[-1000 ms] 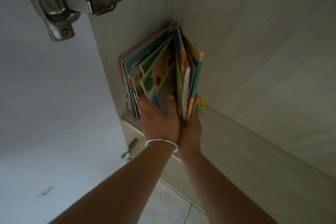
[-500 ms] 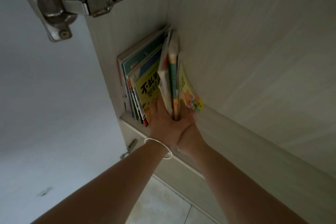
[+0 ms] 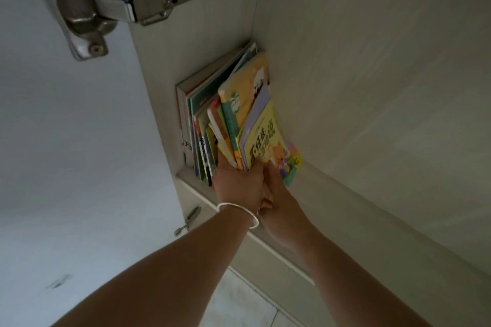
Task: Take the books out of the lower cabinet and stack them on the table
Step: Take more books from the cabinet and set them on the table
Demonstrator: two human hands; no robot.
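Head view: since half a second earlier, a bundle of books (image 3: 249,125) had been tilted away from the remaining books (image 3: 196,114) inside the cabinet (image 3: 372,87), clamped between the left hand (image 3: 239,186) and right hand (image 3: 279,194); extraction was judged underway.

The pale wood-grain cabinet (image 3: 372,87) carries a row of thin, colourful books (image 3: 212,119) standing on edge on its floor, packed against the left side wall in the back corner. The books nearest the open side lean outward, a yellow-covered one (image 3: 268,148) tilting farthest from the row.
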